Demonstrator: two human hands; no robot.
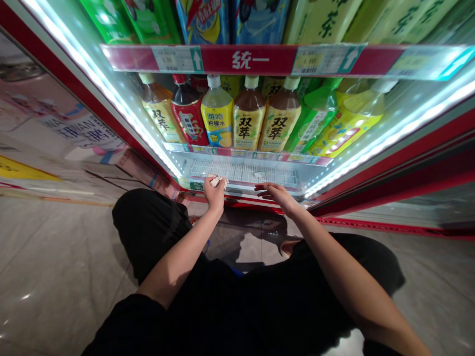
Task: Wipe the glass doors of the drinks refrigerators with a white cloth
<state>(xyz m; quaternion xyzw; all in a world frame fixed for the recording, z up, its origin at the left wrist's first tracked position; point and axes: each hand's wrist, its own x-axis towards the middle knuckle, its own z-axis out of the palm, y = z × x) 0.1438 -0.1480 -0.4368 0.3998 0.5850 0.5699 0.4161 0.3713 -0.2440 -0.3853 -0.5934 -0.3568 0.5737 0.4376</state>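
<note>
My left hand (214,194) is closed around a crumpled white tissue (219,181), at the front edge of the cooler's lowest level. Some of the tissue sticks out above the fingers. To its right, my right hand (275,194) hovers with fingers stretched out and apart, holding nothing. Just beyond both hands lies a white wire rack (237,170) at the bottom of the cooler. On that rack, near the right hand, is a small pale label-like piece (260,175).
Above the rack, a shelf holds a row of drink bottles (249,116). A higher shelf with a red price strip (252,60) carries more bottles. Lit red side frames bound the cooler opening. My bent knees (148,232) flank the tiled floor (33,267).
</note>
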